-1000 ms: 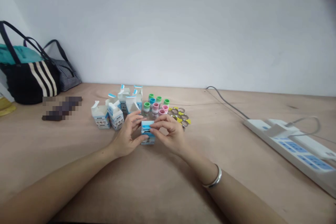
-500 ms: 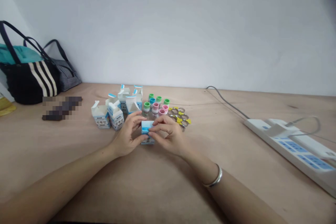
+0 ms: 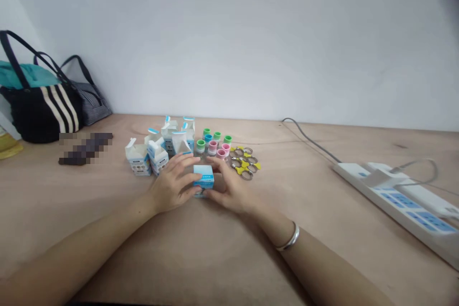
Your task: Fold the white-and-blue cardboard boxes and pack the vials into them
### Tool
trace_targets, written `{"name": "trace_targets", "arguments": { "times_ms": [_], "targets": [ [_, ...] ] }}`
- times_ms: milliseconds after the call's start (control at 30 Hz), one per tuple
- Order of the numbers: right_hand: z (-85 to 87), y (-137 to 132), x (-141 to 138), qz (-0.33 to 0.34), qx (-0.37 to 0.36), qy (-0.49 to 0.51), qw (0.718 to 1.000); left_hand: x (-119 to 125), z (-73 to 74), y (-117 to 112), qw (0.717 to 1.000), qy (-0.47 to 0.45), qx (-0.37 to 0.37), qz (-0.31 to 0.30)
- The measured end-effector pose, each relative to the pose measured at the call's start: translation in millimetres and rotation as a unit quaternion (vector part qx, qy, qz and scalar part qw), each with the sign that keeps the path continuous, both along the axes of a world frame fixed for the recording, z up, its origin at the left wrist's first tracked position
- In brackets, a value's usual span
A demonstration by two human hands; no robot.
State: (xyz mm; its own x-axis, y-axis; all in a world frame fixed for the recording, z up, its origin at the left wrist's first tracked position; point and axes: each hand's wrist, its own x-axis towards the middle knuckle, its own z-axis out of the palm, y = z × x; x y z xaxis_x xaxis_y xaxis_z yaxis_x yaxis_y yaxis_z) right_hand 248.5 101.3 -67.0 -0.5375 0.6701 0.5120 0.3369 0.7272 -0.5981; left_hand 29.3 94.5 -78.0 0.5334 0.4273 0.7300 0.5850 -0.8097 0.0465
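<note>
A small white and blue carton (image 3: 203,178) stands upright on the table between my hands, its top closed. My left hand (image 3: 175,182) grips its left side, thumb at the front and fingers along the side and top edge. Around the right side curls my right hand (image 3: 229,185), thumb low at the front and fingers behind. Just past the carton are several small bottles with green, blue and pink caps (image 3: 213,145). Several metal hose clamps with yellow tabs (image 3: 245,164) lie to their right. Open cartons (image 3: 139,158) with raised flaps cluster behind my left hand.
On the right lies a white power strip (image 3: 401,201) with a plug and grey cable (image 3: 311,139). Black bags (image 3: 46,105) rest at the far left against the wall. A dark, partly blurred object (image 3: 86,149) lies before them on the brown table (image 3: 201,258).
My right fingers have moved off the carton's top to its right side and back. The carton's lid now lies flat and closed, its top more exposed.
</note>
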Motion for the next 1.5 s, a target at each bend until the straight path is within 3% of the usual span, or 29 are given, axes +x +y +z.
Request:
{"name": "trace_targets", "arguments": {
  "times_ms": [200, 400, 500, 600, 700, 767, 833, 900, 1033, 1100, 1167, 1233, 1300, 1367, 1400, 1500],
  "targets": [
    [-1.2, 1, 3, -0.015, -0.027, 0.041, 0.999, 0, -7.6, 2, 0.999, -0.019, -0.028, -0.004],
    [0.6, 1, 1, -0.011, -0.025, -0.003, 1.000, 4, -7.7, 1, 0.997, -0.027, -0.073, -0.006],
    [12.3, -1, 3, -0.033, -0.007, -0.027, 0.999, 3, -3.4, -2, 0.997, -0.034, -0.073, 0.007],
    [38.0, -3, 18, -0.076, -0.020, -0.103, 0.992, 2, -3.8, -3, 0.991, -0.063, -0.100, 0.059],
    [64.2, -1, 42, -0.170, -0.064, -0.257, 0.949, 2, -11.6, 0, 0.979, -0.071, -0.160, 0.100],
    [71.5, 7, 58, -0.324, -0.055, -0.311, 0.892, 2, -18.0, 4, 0.974, -0.057, -0.191, 0.112],
    [67.7, 19, 72, -0.459, -0.043, -0.328, 0.824, 2, -22.3, 7, 0.972, -0.044, -0.198, 0.118],
    [56.0, 34, 84, -0.531, -0.044, -0.321, 0.783, 2, -22.9, 8, 0.975, -0.037, -0.181, 0.124],
    [34.1, 53, 99, -0.544, -0.064, -0.308, 0.778, 2, -16.7, 8, 0.982, -0.021, -0.128, 0.140],
    [32.7, 53, 99, -0.551, -0.073, -0.303, 0.774, 4, -13.7, 9, 0.981, -0.010, -0.118, 0.154],
    [36.6, 49, 92, -0.569, -0.027, -0.290, 0.769, 8, -12.5, 12, 0.976, -0.006, -0.123, 0.177],
    [40.5, 42, 77, -0.557, 0.072, -0.250, 0.789, 11, -12.9, 16, 0.969, -0.004, -0.135, 0.206],
    [39.3, 34, 57, -0.463, 0.134, -0.184, 0.857, 12, -13.2, 20, 0.962, 0.009, -0.140, 0.236],
    [31.5, 26, 36, -0.286, 0.120, -0.144, 0.940, 10, -11.3, 21, 0.955, 0.043, -0.135, 0.260],
    [25.9, 23, 26, -0.213, 0.110, -0.135, 0.961, 9, -9.1, 21, 0.952, 0.064, -0.129, 0.269],
    [10.5, 13, 5, -0.106, 0.086, -0.126, 0.983, 5, 2.0, 13, 0.947, 0.107, -0.098, 0.286]
  ]
}}
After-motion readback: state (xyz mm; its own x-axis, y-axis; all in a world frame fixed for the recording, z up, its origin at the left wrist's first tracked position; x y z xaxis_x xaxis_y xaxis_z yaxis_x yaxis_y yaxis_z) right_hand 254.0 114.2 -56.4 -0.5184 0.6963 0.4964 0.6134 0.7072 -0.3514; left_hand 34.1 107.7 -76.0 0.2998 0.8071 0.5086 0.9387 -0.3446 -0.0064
